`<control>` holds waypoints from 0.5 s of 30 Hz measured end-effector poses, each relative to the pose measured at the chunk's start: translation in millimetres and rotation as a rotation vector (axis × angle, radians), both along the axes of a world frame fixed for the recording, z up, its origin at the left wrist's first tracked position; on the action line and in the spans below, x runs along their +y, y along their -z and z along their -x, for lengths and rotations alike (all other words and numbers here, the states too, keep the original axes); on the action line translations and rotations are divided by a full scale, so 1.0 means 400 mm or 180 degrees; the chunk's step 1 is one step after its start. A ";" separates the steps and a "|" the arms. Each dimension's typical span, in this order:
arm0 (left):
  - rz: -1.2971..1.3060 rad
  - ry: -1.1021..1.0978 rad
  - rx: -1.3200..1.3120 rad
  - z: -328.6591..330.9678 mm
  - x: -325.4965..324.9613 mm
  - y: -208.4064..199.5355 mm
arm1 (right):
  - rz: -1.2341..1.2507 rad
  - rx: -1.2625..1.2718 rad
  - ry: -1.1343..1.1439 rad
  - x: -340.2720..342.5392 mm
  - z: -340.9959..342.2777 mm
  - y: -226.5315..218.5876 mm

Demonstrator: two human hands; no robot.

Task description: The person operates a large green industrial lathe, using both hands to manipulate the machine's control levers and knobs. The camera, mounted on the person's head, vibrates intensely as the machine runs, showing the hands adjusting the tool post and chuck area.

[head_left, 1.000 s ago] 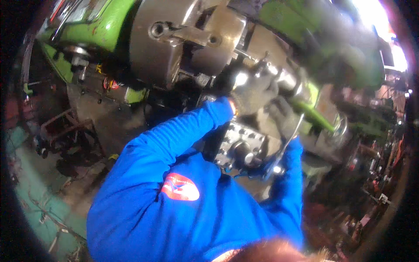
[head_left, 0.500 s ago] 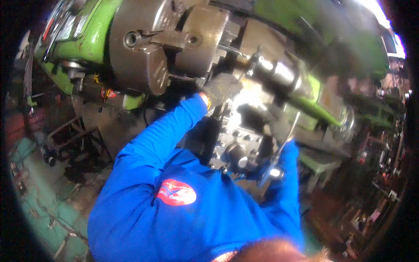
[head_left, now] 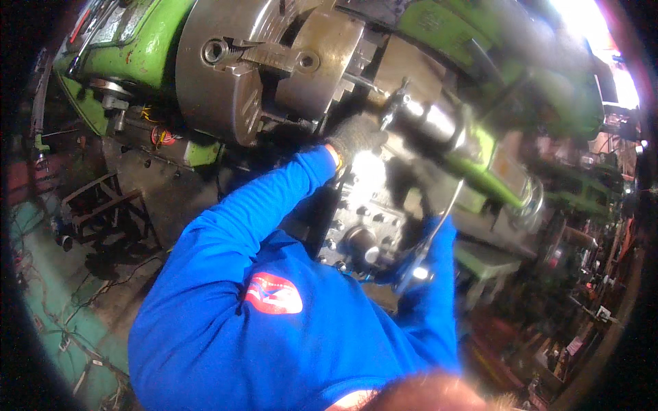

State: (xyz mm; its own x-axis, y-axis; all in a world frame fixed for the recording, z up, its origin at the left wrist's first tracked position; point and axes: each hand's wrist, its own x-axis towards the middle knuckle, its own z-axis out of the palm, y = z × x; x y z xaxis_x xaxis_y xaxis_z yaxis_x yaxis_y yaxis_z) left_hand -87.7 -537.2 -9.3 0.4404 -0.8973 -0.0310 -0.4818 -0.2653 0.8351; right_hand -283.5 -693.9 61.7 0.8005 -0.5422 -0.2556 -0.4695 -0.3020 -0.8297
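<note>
At the middle of the lathe, my left hand [head_left: 358, 135] wears a dark knit glove. Its bent fingers close at the lower end of a short shiny metal rod [head_left: 395, 108], which crosses in front of the bright tailstock barrel [head_left: 433, 120]. Pointing left from there, a drill bit [head_left: 364, 83] faces the big chuck [head_left: 216, 89] and its jaws. My right hand [head_left: 429, 195] is a dark, blurred shape past the blue cuff, its fingers hidden. A slim metal lever [head_left: 445, 216] slants up beside that hand; whether they touch I cannot tell.
Below my hands lies a bolted metal block [head_left: 363, 240] with a round boss. Green lathe housing [head_left: 151, 48] stands at left, and a tailstock handwheel [head_left: 533, 196] at right. A metal frame [head_left: 110, 212] and loose cables [head_left: 79, 315] lie on the floor at left.
The view has shifted a little, and the machine appears sharper. My left hand stays at the rod, slightly farther right in the picture. My right forearm appears slightly more to the left.
</note>
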 end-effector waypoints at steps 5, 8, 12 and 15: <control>0.0139 -0.0091 -0.0990 0.001 -0.020 0.080 | -0.0975 -0.0212 -0.0081 -0.040 0.006 0.143; -0.0362 -0.0278 -0.0241 0.000 -0.027 0.024 | -0.1221 0.0098 0.0227 -0.061 0.015 0.189; 0.0370 -0.0176 0.0477 0.007 -0.013 0.042 | -0.1401 -0.0204 0.0504 -0.097 0.058 0.187; 0.0659 -0.0361 0.1743 0.019 -0.029 0.109 | -0.0946 -0.0507 0.0627 -0.029 0.036 0.047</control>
